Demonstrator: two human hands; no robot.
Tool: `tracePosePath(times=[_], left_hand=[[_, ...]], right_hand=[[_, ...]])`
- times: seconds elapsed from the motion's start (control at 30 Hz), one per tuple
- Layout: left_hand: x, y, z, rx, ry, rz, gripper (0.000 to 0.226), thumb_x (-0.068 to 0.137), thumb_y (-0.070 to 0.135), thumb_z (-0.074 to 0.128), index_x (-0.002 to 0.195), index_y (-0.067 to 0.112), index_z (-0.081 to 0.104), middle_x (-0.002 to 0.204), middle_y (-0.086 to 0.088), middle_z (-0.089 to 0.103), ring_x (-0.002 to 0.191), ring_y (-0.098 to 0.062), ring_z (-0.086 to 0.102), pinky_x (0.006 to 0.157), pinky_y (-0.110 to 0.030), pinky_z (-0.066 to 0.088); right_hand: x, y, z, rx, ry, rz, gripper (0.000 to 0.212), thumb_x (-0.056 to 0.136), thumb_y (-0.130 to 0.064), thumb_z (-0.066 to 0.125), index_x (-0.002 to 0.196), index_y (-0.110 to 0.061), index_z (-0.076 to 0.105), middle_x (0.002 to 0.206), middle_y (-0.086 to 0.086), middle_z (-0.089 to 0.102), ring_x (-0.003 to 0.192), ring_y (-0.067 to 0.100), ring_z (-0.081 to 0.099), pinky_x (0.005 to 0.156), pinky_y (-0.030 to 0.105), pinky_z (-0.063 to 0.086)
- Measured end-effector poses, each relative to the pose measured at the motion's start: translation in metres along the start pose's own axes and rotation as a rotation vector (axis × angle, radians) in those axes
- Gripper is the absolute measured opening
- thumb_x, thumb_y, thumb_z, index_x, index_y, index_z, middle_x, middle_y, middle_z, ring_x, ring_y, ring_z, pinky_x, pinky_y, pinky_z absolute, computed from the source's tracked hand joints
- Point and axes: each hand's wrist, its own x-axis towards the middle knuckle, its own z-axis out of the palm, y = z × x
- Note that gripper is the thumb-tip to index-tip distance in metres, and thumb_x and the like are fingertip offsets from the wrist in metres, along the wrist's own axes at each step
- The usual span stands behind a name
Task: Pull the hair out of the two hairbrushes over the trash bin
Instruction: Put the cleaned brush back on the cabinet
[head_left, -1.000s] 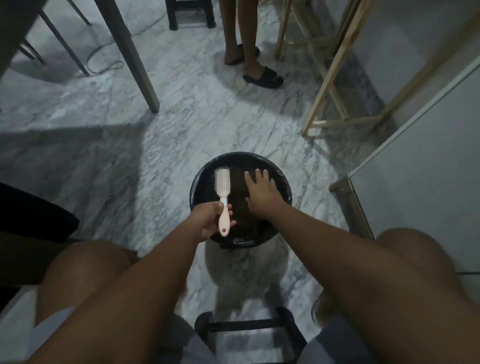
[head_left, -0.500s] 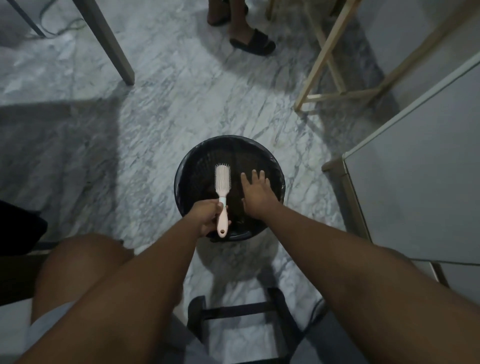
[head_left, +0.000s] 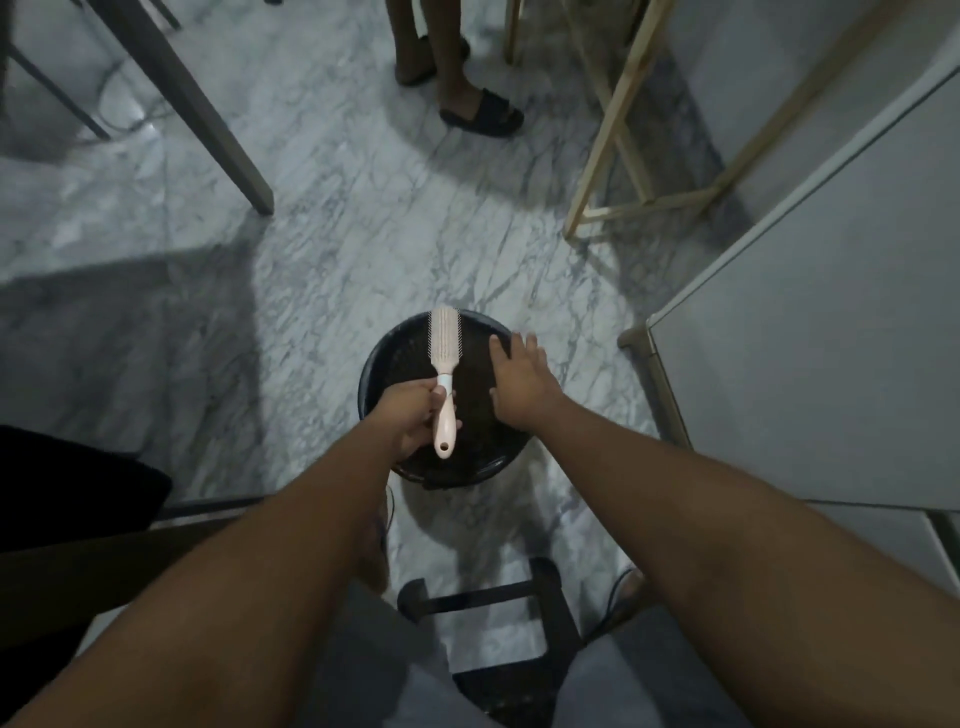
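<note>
While leaning over the black trash bin (head_left: 400, 353), gripping the pink hairbrush (head_left: 444, 364) with the left hand (head_left: 413, 418), fingers curled round the upper part of the handle, close to the white collar. Holding the brush over the open mouth of the bin, with the head pointing away from the body and reaching above the far rim. Hovering the right hand (head_left: 519, 382) just beside the brush, above the right side of the bin, fingers straight and spread, grasping nothing. Not managing to see any clump of hair between the bristles in this dim light, and not seeing the second hairbrush anywhere.

Judging the brush to be light and stiff, of hard smooth plastic, probably twisting easily in a loose grip, so better clamping it firmly near the neck while pulling. Expecting the hair to be soft, almost weightless and tangled low at the bristle roots. Therefore pinching it low between the rows and drawing it out along the bristles, not across them. Guessing also at loose strands drifting away, so working right above the bin.
</note>
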Motion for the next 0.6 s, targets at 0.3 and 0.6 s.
tracePosePath(times=[0.3,0.6], left_hand=[[-0.171,0.140,0.122,0.217,-0.209,0.198,0.029,0.099,0.003,0.048,0.128,-0.002,0.054,0.109,-0.013,0.060,0.082,-0.028,0.063,0.079,-0.047,0.055],[-0.264,0.155,0.294,0.537,-0.492,0.269,0.015,0.098,0.006,0.051,0.109,0.006,0.061,0.107,-0.017,0.060,0.090,-0.030,0.062,0.073,-0.045,0.057]], right_hand=[[-0.102,0.042,-0.218,0.103,0.298,0.147,0.078,0.094,-0.027,0.057,0.154,-0.009,0.009,0.161,0.022,0.007,0.149,0.045,0.000,0.121,0.053,0.012],[-0.253,0.166,-0.321,0.130,0.532,0.533,0.074,0.095,-0.020,0.053,0.152,0.001,0.011,0.159,0.027,0.010,0.148,0.047,0.005,0.121,0.052,0.013]])
